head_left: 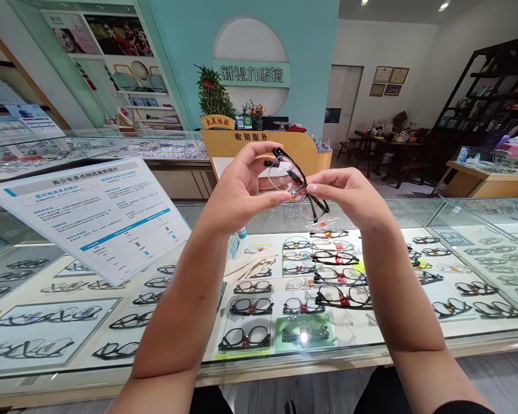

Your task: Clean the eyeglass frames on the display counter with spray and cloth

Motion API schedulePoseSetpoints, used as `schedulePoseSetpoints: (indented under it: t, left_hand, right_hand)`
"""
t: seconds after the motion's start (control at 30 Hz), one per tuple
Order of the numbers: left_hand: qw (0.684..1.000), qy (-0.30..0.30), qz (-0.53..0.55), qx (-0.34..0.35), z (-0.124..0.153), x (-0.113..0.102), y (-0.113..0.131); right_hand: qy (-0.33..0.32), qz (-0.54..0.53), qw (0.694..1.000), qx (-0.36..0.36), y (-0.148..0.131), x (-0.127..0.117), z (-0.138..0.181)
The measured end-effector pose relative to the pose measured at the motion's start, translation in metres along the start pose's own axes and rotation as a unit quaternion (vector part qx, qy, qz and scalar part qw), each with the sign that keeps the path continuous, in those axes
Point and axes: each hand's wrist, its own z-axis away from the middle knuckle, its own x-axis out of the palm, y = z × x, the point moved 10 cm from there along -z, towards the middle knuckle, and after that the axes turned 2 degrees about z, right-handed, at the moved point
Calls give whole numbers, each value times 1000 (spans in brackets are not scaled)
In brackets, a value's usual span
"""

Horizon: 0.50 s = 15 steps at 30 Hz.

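Note:
A pair of eyeglasses (296, 163) with a black upper rim is held up over the glass counter, tilted so that one lens sits higher than the other. My left hand (242, 187) grips it from the left, its thumb at the lower edge of the upper lens and its fingers curled around behind. From the right, my right hand (351, 195) pinches the frame near its middle between thumb and fingers. The lower lens hangs beneath the right fingertips. Part of the frame is hidden by the fingers.
Under the glass top of the display counter (293, 357) lie rows of eyeglasses. A printed sheet (99, 213) stands tilted at the left, and a beige cloth (250, 264) lies near the left forearm. Beyond are a wooden reception desk (280, 148) and another glass case (492, 161).

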Motion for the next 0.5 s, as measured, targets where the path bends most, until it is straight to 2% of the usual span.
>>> schedulePoseSetpoints:
  t: [0.1,0.2,0.27,0.33,0.4,0.5]
  left_hand:
    - [1000,8,-3,1,-1,-2,-5]
    - [998,29,-52,23,0,-3,1]
    - [989,93,-107,46,3,-8,13]
    - [966,184,-174,60,11,-14,29]
    - [946,231,-223,41,18,-10,38]
    - [960,189,-205,-33,18,13,29]
  right_hand:
    - [0,9,1000,-9,-1,1,0]
    - [25,15,999,-27,-2,-2,-1]
    - [62,18,997,-49,-2,-8,-2]
    - [105,29,991,-75,-3,-13,-2]
    - [148,53,982,-104,-6,-15,0]
    - [208,122,956,-166,-16,-10,8]
